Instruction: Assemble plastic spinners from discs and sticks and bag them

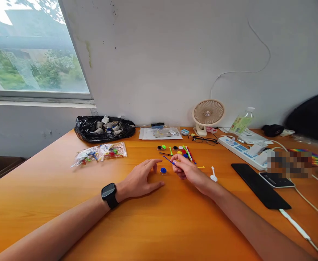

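My right hand (184,168) pinches a thin blue plastic stick (168,159) that points up and to the left. Over the table my left hand (145,177) is held with fingers apart and nothing in them. Between the two hands sits a small round piece with a blue top (163,170). Behind my right hand lie black, green, white and yellow round pieces and a bundle of coloured sticks (187,152), partly hidden by the hand. A white stick with a round base (213,175) rests to the right of my right hand.
Clear bags of small parts (99,154) lie on the left, with a black plastic bag (104,128) behind. At the back are papers (148,134), a small fan (208,114) and glasses (204,140). A power strip (242,152) and a black phone (259,185) lie right.
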Motion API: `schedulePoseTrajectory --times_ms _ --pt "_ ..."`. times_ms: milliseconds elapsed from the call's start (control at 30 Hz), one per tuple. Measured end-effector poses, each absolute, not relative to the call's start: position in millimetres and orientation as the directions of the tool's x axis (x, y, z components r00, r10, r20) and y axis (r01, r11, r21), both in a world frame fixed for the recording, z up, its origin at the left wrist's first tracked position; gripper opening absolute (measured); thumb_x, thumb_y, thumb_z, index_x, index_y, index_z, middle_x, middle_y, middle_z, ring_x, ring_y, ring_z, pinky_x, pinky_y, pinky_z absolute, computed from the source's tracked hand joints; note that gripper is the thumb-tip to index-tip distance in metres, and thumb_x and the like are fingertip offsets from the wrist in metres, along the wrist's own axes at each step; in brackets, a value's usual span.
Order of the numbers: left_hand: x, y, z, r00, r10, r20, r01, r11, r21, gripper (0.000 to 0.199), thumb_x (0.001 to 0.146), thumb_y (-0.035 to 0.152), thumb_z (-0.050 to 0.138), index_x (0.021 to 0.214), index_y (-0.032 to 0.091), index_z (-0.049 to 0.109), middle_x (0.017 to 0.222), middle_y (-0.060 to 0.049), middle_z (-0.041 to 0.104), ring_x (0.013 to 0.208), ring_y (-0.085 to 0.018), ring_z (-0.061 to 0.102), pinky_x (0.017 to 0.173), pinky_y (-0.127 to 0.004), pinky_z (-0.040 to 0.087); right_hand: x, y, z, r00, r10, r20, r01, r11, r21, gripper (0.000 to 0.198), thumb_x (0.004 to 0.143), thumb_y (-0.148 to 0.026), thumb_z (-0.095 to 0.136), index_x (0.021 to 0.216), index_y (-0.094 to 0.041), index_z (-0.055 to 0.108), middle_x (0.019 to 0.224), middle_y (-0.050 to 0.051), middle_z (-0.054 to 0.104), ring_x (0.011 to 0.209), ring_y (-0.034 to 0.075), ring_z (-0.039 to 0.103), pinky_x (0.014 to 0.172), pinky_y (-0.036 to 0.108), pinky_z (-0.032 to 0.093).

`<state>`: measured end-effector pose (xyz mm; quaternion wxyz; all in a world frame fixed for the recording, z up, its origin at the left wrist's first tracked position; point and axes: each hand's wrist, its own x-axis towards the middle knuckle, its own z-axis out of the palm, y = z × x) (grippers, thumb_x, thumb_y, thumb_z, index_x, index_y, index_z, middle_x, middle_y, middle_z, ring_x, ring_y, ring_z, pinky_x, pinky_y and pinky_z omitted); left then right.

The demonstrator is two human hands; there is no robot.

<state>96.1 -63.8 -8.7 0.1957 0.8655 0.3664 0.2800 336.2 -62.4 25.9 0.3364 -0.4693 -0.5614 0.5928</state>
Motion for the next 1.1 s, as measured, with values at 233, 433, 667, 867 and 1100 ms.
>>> schedulePoseTrajectory --times_ms 233,433,667,867,1100 --pt "92 -60 -15 0.621 0.716 0.318 0.453 -0.659 0.6 0.095 0.093 0.038 0.072 0.167 0.03 0.012 0.143 -0.011 0.062 0.126 -0.028 0.06 0.112 -0.049 0.047 314 -76 3 -0.272 0.942 -0.197 0.116 -0.172 -0.978 0.013 0.093 -0.035 0.05 0.101 -0.027 0.045 0.074 -0.007 0.041 0.057 0.012 0.028 0.054 0.024 0.023" --pt "93 -58 -14 0.582 0.764 0.279 0.347 -0.544 0.764 0.086 0.097 0.038 0.07 0.166 0.03 0.019 0.133 -0.01 0.069 0.118 -0.024 0.068 0.106 -0.043 0.052 315 -69 -14 -0.246 0.958 0.148 0.319 0.224 -0.921 0.012 0.099 -0.036 0.051 0.095 -0.025 0.051 0.087 0.0 0.059 0.079 0.018 0.055 0.071 0.031 0.043" --pt "97 -55 -15 0.561 0.754 0.342 0.373 -0.599 0.708 0.055 0.097 0.036 0.069 0.148 0.027 0.052 0.142 -0.011 0.063 0.125 -0.026 0.064 0.106 -0.04 0.053 317 -67 -12 -0.303 0.898 0.318 0.474 0.432 -0.767 0.009 0.1 -0.025 0.049 0.1 -0.023 0.059 0.098 0.004 0.068 0.087 0.021 0.064 0.08 0.034 0.048" --pt "104 -58 -8 0.628 0.683 0.373 0.447 -0.709 0.546 0.048 0.096 0.028 0.068 0.143 0.026 0.058 0.119 -0.008 0.07 0.111 -0.025 0.064 0.1 -0.037 0.053 316 -68 -13 -0.284 0.899 0.334 0.51 0.436 -0.741 0.008 0.093 -0.017 0.054 0.094 -0.023 0.059 0.09 0.002 0.069 0.079 0.02 0.063 0.074 0.031 0.047" --pt "105 -58 -8 0.63 0.68 0.376 0.479 -0.721 0.5 0.029 0.099 0.034 0.066 0.127 0.025 0.066 0.103 -0.005 0.073 0.097 -0.022 0.064 0.086 -0.034 0.051 317 -70 -5 -0.321 0.909 0.265 0.475 0.397 -0.786 0.007 0.094 -0.023 0.057 0.088 -0.023 0.059 0.079 0.0 0.064 0.069 0.018 0.058 0.065 0.03 0.043"
